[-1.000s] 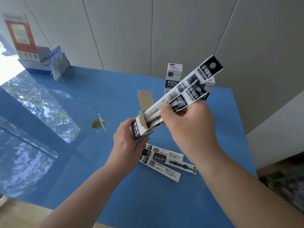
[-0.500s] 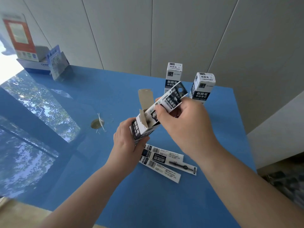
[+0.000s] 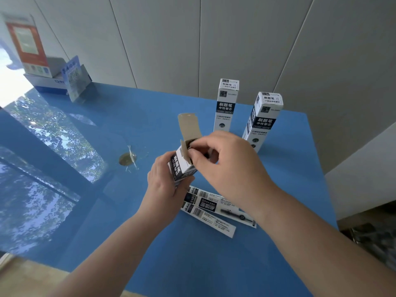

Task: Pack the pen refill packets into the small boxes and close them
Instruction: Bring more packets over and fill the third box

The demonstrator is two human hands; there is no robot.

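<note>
The open box (image 3: 182,166) is held tilted above the middle of the blue table (image 3: 150,243), its brown top flap (image 3: 189,127) standing up and a small side flap (image 3: 184,151) folded out toward the near side. The left hand (image 3: 165,185) has its grip wrapped round the lower part of the box, fingers curled on the left face and thumb on the right. The right hand (image 3: 231,166) sits at the box's mouth, fingers bent with the tips pressed together at the opening; dark packet ends seem to show there, but whether the fingertips pinch them or only push on them cannot be told, since the hand hides most of the mouth. Just below and to the right of the box, loose refill packets (image 3: 216,207) lie flat on the table, overlapping, partly covered by the left hand and the right wrist. Farther back two closed boxes stand upright, apart from each other: one (image 3: 226,106) straight behind the hands, and another (image 3: 264,121) to its right, whose base is hidden behind the right hand. To the left of the hands a small round brass-coloured fitting (image 3: 127,159) sits in the glossy tabletop, which reflects trees and sky. At the far left corner stand a leaflet holder (image 3: 75,81) and a display box with an orange card (image 3: 27,46), against the grey panelled wall (image 3: 192,39).
</note>
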